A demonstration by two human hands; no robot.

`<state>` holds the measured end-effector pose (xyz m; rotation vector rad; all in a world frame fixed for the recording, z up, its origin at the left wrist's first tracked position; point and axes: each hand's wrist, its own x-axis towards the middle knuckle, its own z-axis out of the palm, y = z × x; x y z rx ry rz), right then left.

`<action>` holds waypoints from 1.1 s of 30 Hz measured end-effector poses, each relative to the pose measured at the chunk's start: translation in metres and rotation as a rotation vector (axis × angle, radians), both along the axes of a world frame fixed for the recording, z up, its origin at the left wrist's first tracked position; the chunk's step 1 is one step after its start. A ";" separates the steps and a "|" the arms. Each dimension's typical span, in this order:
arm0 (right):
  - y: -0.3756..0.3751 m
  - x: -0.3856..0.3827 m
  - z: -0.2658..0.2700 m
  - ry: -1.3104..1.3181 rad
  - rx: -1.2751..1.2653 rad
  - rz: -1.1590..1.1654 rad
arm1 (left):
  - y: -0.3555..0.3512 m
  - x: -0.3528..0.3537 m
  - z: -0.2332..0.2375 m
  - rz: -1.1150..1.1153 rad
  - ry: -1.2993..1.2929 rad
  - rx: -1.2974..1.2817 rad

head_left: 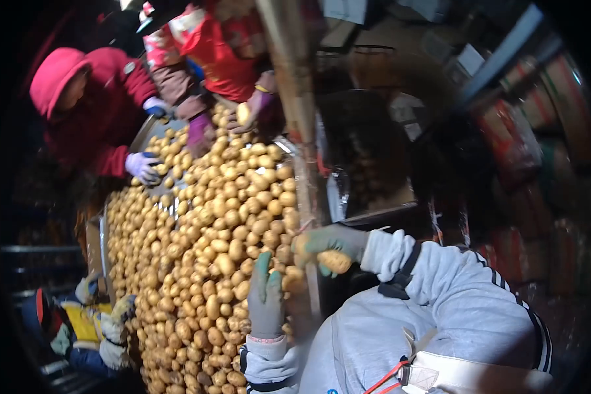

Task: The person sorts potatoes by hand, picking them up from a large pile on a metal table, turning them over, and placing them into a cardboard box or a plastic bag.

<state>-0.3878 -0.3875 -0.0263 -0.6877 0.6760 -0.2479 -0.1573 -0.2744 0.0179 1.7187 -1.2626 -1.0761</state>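
A large heap of yellow potatoes [210, 223] covers the sorting table. My right hand [331, 244], in a grey-green glove, is closed around potatoes [335, 261] at the table's right edge. My left hand [266, 299], gloved alike, rests over the heap near that edge with its fingers pointing away from me. Its thumb and fingertips are apart, and nothing shows in it. Both sleeves are light grey.
A person in a dark red hooded coat [102, 111] and one in a red apron [223, 59] work at the far end. Another person [85, 328] stands lower left. Right of the post [289, 65] is an open box [381, 213] holding potatoes.
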 end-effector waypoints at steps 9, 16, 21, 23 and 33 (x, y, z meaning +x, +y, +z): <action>0.022 -0.288 -0.031 0.624 -0.309 -0.941 | 0.005 -0.008 -0.019 -0.096 0.190 0.020; 0.033 -0.356 -0.074 1.313 -0.687 -0.545 | 0.029 -0.006 -0.018 -0.088 0.108 -0.033; -0.017 -0.196 -0.061 0.567 -0.384 -0.343 | 0.049 0.030 -0.011 0.091 -0.072 -0.092; -0.018 -0.109 -0.040 0.429 -0.252 -0.287 | 0.060 0.071 0.006 0.264 -0.160 -0.083; -0.016 0.120 0.001 0.145 -0.312 0.336 | 0.157 0.299 0.062 0.618 -1.028 0.261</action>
